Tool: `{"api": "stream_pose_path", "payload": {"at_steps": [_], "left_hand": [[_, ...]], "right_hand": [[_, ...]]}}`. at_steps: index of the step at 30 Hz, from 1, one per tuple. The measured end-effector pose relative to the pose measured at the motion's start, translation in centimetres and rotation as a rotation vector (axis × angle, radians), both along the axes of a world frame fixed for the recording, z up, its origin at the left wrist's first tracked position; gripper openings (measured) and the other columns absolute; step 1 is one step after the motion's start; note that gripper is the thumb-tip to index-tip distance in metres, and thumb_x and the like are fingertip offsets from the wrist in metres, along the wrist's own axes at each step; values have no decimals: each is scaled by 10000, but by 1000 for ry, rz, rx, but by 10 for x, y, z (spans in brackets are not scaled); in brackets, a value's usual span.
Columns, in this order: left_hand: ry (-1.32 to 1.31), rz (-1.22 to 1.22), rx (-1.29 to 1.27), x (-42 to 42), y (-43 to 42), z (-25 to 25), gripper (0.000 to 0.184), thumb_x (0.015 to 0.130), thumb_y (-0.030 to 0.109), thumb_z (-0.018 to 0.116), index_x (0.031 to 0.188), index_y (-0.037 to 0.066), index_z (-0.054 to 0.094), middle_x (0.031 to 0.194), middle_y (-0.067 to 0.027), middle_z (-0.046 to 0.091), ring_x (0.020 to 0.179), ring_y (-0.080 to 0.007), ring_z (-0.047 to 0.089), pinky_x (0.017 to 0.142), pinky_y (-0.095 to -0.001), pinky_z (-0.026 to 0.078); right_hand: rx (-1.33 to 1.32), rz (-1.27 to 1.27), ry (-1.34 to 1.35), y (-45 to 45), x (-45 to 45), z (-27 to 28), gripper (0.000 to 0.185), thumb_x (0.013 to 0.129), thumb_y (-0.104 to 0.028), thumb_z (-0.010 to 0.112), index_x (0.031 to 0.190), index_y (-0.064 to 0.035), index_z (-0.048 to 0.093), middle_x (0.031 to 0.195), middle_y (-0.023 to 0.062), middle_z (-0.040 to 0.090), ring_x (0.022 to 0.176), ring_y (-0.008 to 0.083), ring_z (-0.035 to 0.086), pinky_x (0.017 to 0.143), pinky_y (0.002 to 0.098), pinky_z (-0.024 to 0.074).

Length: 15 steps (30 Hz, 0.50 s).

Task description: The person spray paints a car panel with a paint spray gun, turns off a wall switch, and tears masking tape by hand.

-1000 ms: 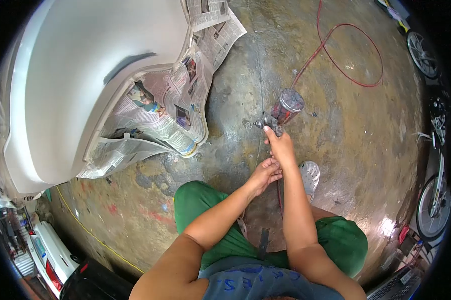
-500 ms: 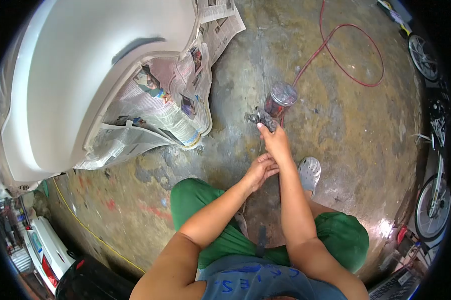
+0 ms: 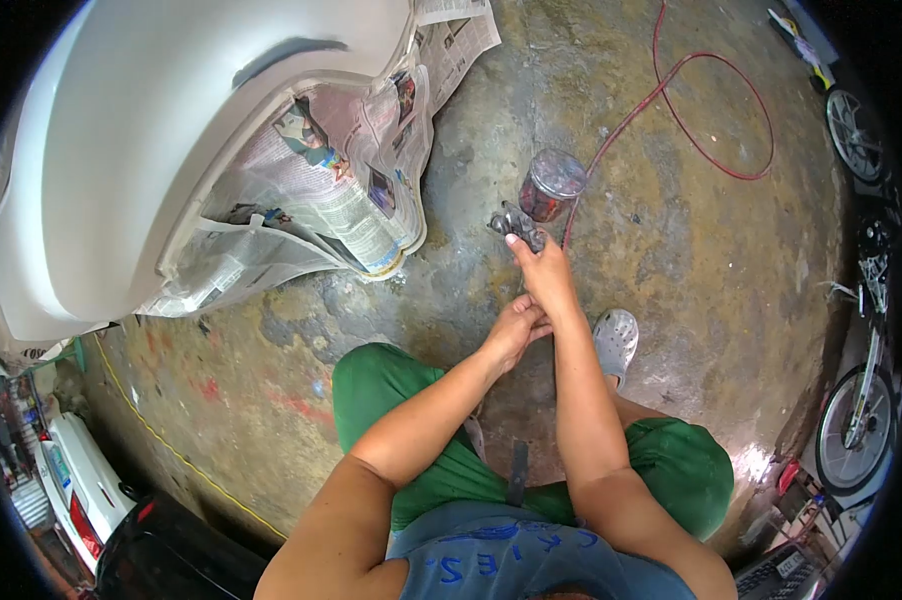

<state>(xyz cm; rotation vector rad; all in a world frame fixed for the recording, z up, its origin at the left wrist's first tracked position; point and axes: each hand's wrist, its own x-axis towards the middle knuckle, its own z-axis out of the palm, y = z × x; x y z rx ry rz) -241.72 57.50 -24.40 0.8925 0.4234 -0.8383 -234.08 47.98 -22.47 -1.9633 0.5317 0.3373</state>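
My right hand is wrapped round a spray gun with a grey metal body. Its paint cup, smeared with dark and reddish paint, sits beyond the gun body. My left hand is against the inner side of my right wrist with its fingers curled; what they hold, if anything, is hidden. To the left stands a silver-white car body panel, bearing a dark grey curved patch. Newspaper masking covers the area along the panel's arched edge.
A red air hose loops over the stained concrete floor. Bicycle wheels line the right edge. A yellow cord runs along the lower left, near a white car and a black vehicle part.
The view has shifted slightly. The spray gun and its cup have tilted and moved a little up and left with my right hand. My left hand stays by the right wrist.
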Motion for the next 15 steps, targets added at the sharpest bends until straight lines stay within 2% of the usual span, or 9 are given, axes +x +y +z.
{"api": "stream_pose_path", "payload": {"at_steps": [8,15], "left_hand": [[7,-9,23,4,3,-1,181,1058,184,522,1173,113,642,1126,-21,702,1046,-130,652,955,-318,508],[4,7,26,6,5,2,150,1041,159,549,1144,114,648,1110,-7,703,1024,-108,654,938,-310,510]], "right_hand": [[-101,-14,-4,6,2,13,685,927,-487,653,1387,9,545,1140,311,684,1127,451,648,951,471,499],[-87,-30,-28,10,3,27,685,927,-485,653,1391,5,539,1114,313,687,1120,451,649,939,475,502]]}}
